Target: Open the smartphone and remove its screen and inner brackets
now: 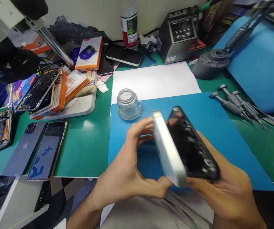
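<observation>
Above the blue mat [222, 127], my left hand [127, 168] grips a white-and-silver phone [167, 146], tilted so its edge faces me. The thumb is at its lower end and the fingers are at its upper part. My right hand [229, 184] is wrapped round a black phone-shaped shell [187, 143] with a glossy face and pale spots along its side. Motion blur hides whether it is a case or a phone part. The phone and shell are close together, partly overlapping from here. A clear glass jar [129, 106] stands on the mat just beyond my left hand.
Two phones [24, 148] [48, 151] lie at left, near opened phones and boxes [89, 54]. A microscope [10, 41] overhangs that side. White paper [153, 79], a bottle [129, 30] and a soldering station [180, 35] are behind. Soldering handles [237, 101] lie at right.
</observation>
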Tool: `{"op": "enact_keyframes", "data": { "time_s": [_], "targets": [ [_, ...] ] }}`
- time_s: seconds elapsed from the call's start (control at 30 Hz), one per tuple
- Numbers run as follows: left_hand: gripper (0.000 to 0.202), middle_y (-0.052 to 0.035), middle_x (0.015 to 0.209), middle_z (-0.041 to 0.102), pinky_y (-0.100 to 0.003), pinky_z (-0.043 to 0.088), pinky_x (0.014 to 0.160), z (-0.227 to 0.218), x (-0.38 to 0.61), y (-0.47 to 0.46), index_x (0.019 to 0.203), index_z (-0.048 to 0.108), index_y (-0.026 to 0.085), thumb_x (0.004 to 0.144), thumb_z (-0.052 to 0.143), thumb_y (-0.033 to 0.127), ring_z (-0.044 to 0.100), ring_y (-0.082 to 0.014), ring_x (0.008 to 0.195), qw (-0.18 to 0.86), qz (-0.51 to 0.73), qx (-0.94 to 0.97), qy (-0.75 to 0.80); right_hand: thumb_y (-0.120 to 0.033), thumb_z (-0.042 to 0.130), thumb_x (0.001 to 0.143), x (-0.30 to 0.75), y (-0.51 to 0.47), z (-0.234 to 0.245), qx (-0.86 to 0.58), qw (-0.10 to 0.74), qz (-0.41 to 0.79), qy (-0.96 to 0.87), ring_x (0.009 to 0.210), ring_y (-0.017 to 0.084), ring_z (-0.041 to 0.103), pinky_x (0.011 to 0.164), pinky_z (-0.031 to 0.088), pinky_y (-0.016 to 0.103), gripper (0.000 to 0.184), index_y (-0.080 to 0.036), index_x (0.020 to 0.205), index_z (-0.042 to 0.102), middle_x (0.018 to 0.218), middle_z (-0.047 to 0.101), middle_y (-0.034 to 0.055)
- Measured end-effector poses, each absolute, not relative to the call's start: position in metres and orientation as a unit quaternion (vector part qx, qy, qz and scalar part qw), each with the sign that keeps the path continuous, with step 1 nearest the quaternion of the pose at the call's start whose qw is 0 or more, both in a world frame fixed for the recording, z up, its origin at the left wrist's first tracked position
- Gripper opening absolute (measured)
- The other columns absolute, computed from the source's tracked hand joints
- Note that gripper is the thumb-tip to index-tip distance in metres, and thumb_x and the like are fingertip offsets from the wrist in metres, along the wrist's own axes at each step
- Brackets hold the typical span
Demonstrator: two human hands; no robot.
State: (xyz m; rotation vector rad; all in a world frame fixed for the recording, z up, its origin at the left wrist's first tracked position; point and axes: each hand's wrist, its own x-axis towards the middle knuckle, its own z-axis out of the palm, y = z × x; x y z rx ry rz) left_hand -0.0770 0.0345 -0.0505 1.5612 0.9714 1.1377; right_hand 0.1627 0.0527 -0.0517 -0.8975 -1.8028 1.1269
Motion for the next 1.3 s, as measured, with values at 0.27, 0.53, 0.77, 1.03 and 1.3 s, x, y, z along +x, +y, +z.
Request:
{"op": "enact_keyframes", "data": {
  "time_s": [0.27, 0.53, 0.77, 1.03, 1.3],
  "targets": [
    [0.1, -0.0156, 0.164, 0.075, -0.048, 0.072, 0.117, -0.063, -0.067, 0.027, 0.17, 0.052, 0.034, 0.086, 0.107, 0.028, 0.079, -0.04, 0.147, 0.441, 0.531, 0.544, 0.478, -0.04, 0.086, 0.109, 0.148, 0.06, -0.053, -0.314, 0.447, 0.526, -0.652, 0.163, 0.021, 0.064, 0.131, 0.063, 0.037, 0.07, -0.056, 0.172, 0.059, 0.177, 0.061, -0.0057],
    [0.059, -0.0113, 0.147, 0.086, -0.049, 0.071, 0.118, -0.046, -0.076, 0.034, 0.143, 0.081, 0.029, 0.091, 0.103, 0.044, 0.086, -0.0369, 0.135, 0.464, 0.579, 0.501, 0.446, -0.024, 0.065, 0.12, 0.144, 0.057, -0.046, -0.317, 0.5, 0.318, -0.741, 0.158, 0.015, 0.066, 0.133, 0.056, 0.025, 0.043, -0.017, 0.163, 0.068, 0.163, 0.073, 0.0098],
    [0.064, -0.0083, 0.117, 0.093, -0.046, 0.077, 0.103, -0.03, -0.076, 0.029, 0.133, 0.089, 0.023, 0.085, 0.1, 0.064, 0.093, -0.0327, 0.104, 0.574, 0.577, 0.398, 0.424, -0.015, 0.081, 0.11, 0.15, 0.041, -0.052, -0.297, 0.506, 0.107, -0.802, 0.092, 0.01, 0.081, 0.088, 0.062, 0.022, 0.01, -0.019, 0.118, 0.078, 0.107, 0.085, 0.0002],
    [0.063, -0.0099, 0.129, 0.092, -0.047, 0.078, 0.101, -0.03, -0.088, 0.026, 0.138, 0.088, 0.025, 0.09, 0.096, 0.065, 0.092, -0.0351, 0.11, 0.618, 0.543, 0.407, 0.397, -0.019, 0.079, 0.113, 0.148, 0.037, -0.043, -0.287, 0.485, 0.096, -0.821, 0.084, 0.006, 0.077, 0.079, 0.057, 0.022, 0.009, -0.024, 0.117, 0.072, 0.101, 0.082, -0.0049],
    [0.069, -0.0115, 0.129, 0.091, -0.055, 0.075, 0.109, -0.034, -0.091, 0.02, 0.146, 0.083, 0.025, 0.094, 0.093, 0.068, 0.091, -0.0381, 0.114, 0.655, 0.519, 0.407, 0.369, -0.016, 0.073, 0.115, 0.154, 0.034, -0.039, -0.264, 0.452, 0.079, -0.849, 0.081, 0.009, 0.073, 0.074, 0.051, 0.029, 0.006, -0.021, 0.118, 0.072, 0.098, 0.079, -0.0028]
  ]
}}
